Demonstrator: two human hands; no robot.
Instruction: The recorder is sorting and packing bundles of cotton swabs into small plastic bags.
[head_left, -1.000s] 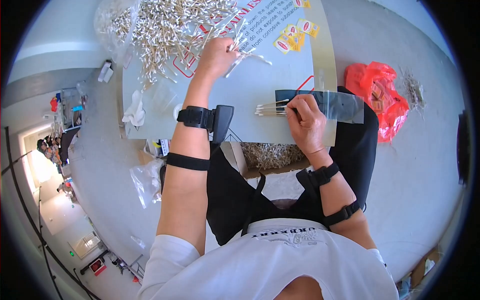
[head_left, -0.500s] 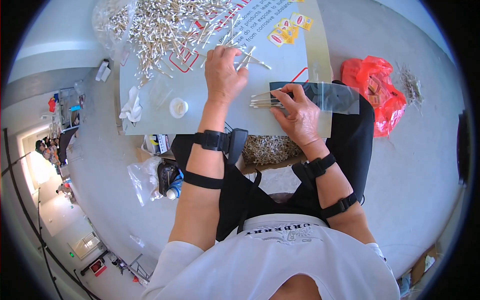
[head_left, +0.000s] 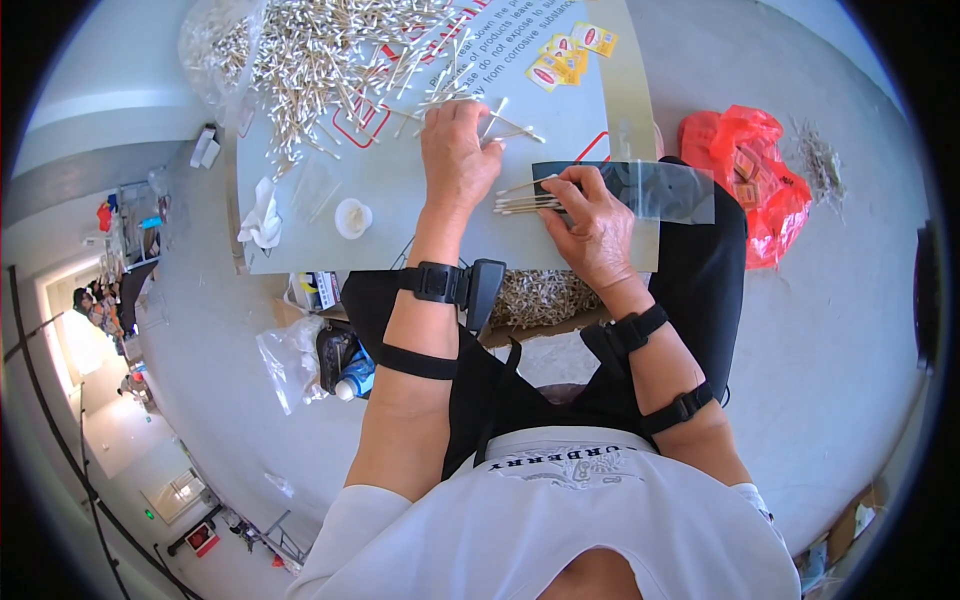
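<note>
My right hand (head_left: 592,222) pinches a small bundle of cotton swabs (head_left: 515,204), their white tips pointing left. Beneath that hand lies a plastic bag with a dark part and a clear part (head_left: 655,190), at the table's near right. My left hand (head_left: 460,160) is at the near edge of a large loose pile of cotton swabs (head_left: 310,65), thumb apart from the fingers. Its fingertips reach over a few stray swabs (head_left: 515,128), and what lies under them is partly hidden.
A small white cup (head_left: 352,218) and a crumpled tissue (head_left: 262,215) are on the table's left. Yellow packets (head_left: 570,60) lie at the far right. A red plastic bag (head_left: 745,185) rests on the floor at right; a box of swabs (head_left: 545,298) is below the table edge.
My left hand has shifted slightly to the right along the edge of the stray swabs. The right hand keeps its pinch on the bundle, nearly still.
</note>
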